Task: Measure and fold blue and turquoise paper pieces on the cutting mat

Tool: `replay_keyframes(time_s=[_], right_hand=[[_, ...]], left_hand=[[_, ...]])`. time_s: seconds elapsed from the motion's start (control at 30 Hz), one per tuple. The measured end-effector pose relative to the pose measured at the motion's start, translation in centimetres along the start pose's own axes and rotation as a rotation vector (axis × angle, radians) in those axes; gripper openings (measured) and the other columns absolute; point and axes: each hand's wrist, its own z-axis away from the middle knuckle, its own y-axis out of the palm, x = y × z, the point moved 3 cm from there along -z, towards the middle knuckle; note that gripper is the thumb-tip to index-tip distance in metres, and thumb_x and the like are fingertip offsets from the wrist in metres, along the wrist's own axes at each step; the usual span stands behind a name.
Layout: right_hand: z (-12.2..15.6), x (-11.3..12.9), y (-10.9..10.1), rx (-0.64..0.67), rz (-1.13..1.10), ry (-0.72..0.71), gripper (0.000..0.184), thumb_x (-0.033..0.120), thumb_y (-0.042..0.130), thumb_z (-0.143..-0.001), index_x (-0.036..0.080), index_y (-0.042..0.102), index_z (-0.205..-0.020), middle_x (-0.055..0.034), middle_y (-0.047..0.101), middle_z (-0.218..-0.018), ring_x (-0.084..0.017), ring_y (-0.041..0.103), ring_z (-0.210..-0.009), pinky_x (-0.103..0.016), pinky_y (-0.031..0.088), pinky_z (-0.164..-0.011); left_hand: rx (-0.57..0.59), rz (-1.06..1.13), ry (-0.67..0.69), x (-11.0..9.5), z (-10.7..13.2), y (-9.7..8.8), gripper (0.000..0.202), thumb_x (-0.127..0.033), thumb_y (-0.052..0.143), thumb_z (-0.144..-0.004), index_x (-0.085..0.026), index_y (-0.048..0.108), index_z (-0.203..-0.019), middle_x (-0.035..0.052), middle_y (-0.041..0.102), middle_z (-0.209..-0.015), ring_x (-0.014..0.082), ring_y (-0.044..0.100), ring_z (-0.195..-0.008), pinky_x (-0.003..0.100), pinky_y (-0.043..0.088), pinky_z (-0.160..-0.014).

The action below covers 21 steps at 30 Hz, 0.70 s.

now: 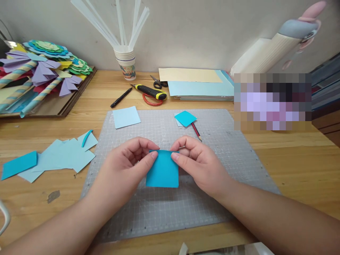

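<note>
Between both hands, a bright blue square of paper point(162, 171) is held up above the grey cutting mat point(212, 198). My left hand point(130, 159) pinches its top left corner between thumb and fingers. At the top right corner, my right hand point(196, 161) pinches it the same way. Farther back on the mat lie a light blue paper square point(126, 117) and a bright blue paper square point(185, 118), the latter over a lighter piece. A red and black pencil point(196, 131) sticks out beside that square.
Light blue paper pieces point(58, 156) and a folded bright blue piece point(20, 164) lie to the left. Behind the mat are a black pen point(121, 97), a yellow-black cutter point(150, 91), scissors point(158, 83), paper sheets point(199, 88) and paper cups point(127, 67) with white strips. Paper flowers point(47, 71) sit back left.
</note>
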Motion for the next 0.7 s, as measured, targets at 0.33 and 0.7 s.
replay_keyframes(time_s=[0.33,0.7], right_hand=[[-0.2,0.2,-0.1,-0.019,-0.039,-0.039,0.003,0.017,0.057,-0.078,0.019,0.058,-0.080,0.0058,0.054,-0.058,-0.008,0.046,-0.051,-0.022,0.037,-0.050],[1.1,0.8,0.2,0.003,0.329,-0.332,0.015,0.010,0.049,-0.084,0.022,0.058,-0.084,0.0030,0.058,-0.072,-0.008,0.050,-0.059,-0.020,0.039,-0.050]], left_hand=[[-0.045,-0.054,0.032,-0.1,0.0,-0.4,0.006,-0.029,0.061,-0.079,-0.023,0.064,-0.078,-0.0039,0.061,-0.071,0.0105,0.053,-0.065,0.020,0.044,-0.056],[0.152,-0.010,0.000,-0.1,0.0,0.4,0.022,-0.043,0.059,-0.082,-0.021,0.062,-0.080,-0.0020,0.058,-0.075,0.0118,0.051,-0.070,0.021,0.043,-0.060]])
